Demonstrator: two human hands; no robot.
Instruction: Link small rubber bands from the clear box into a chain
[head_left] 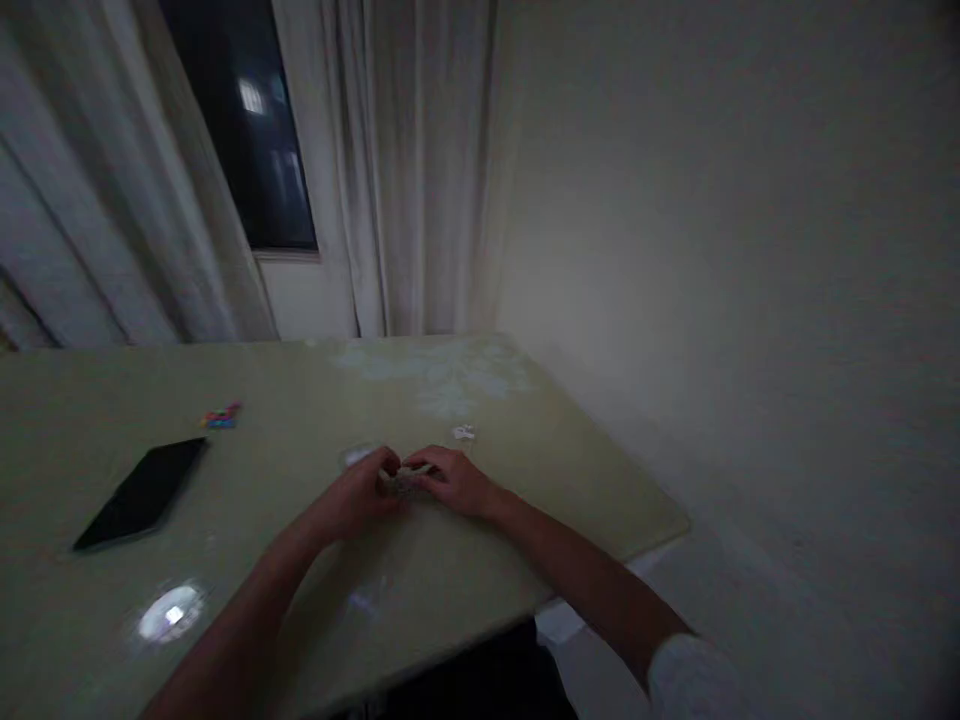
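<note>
the left hand [367,490] and right hand [452,482] come together over the table [585,450], fingers of both closed on a small pale object [406,483] between them; whether it touches the tabletop cannot be told. the handling looks unfinished, as the object is in both hands rather than set down, but blur hides how much is done or left. a small white piece [463,432] lies untouched beyond the right hand.

Pale curtains [424,170], dark window [259,150], plain wall [712,260], glossy table [277,470]
</note>
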